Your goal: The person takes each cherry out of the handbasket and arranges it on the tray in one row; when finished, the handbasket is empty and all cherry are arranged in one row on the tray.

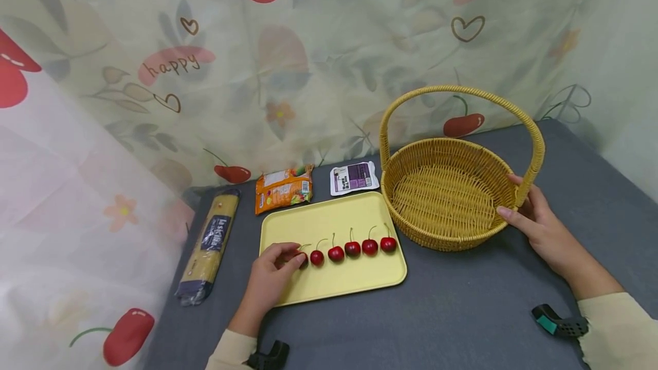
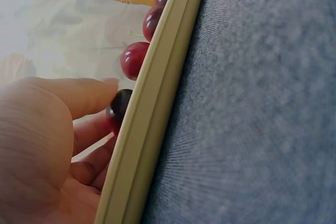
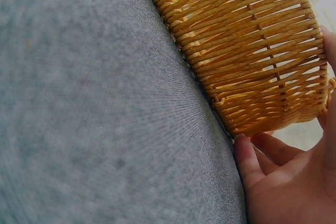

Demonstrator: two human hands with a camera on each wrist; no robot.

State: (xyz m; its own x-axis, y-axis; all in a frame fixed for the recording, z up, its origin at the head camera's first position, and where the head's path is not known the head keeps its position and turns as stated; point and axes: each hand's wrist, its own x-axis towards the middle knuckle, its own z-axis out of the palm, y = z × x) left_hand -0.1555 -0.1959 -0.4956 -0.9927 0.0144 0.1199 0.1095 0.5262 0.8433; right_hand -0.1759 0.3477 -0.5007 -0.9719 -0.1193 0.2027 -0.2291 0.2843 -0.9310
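Observation:
Several dark red cherries [image 1: 336, 254] with stems lie in a row on a pale yellow tray [image 1: 329, 287]. My left hand [image 1: 272, 276] is at the row's left end, thumb and fingers pinching the leftmost cherry [image 2: 121, 109], which is partly hidden behind them in the head view. To the right of the tray stands a woven yellow wicker basket [image 1: 447, 201] with a tall arched handle and nothing in it. My right hand [image 1: 537, 227] grips the basket's right side by the handle's base, thumb over the rim; in the right wrist view some fingertips touch its lower wall [image 3: 252, 114].
Behind the tray lie an orange packet [image 1: 284, 188] and a small white and purple packet [image 1: 354, 178]. A long pack of pasta [image 1: 211, 247] lies to the left. A patterned curtain [image 1: 329, 73] hangs along the back of the grey tabletop [image 1: 437, 313].

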